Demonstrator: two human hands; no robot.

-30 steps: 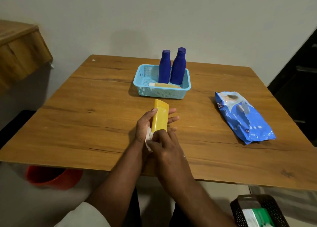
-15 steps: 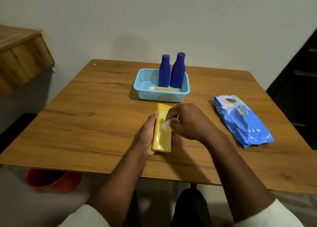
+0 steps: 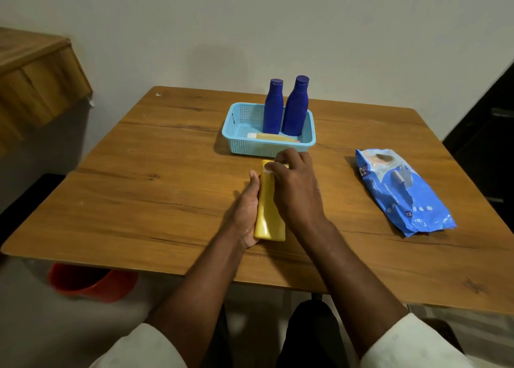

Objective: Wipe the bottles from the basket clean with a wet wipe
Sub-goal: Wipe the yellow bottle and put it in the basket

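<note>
— What are you holding just now?

— I am steadying the yellow bottle [image 3: 269, 209] with my left hand [image 3: 248, 206], fingers curled along its left side. It is lying flat on the table [image 3: 139, 189], just in front of the blue basket [image 3: 244, 145].

— And the other hand?

— My right hand [image 3: 294, 189] is pinching the wet wipe [image 3: 269, 170] and pressing it on the bottle's far end.

— How is it likely to handle?

— I am judging it to be smooth, stiff plastic, fairly light, and probably slippery once damp. So I am gripping it low on the body, clear of the wipe.

— What is left?

— Two dark blue bottles [image 3: 274, 109] are standing upright in the basket, and a small tube [image 3: 272, 137] is lying before them.
</note>
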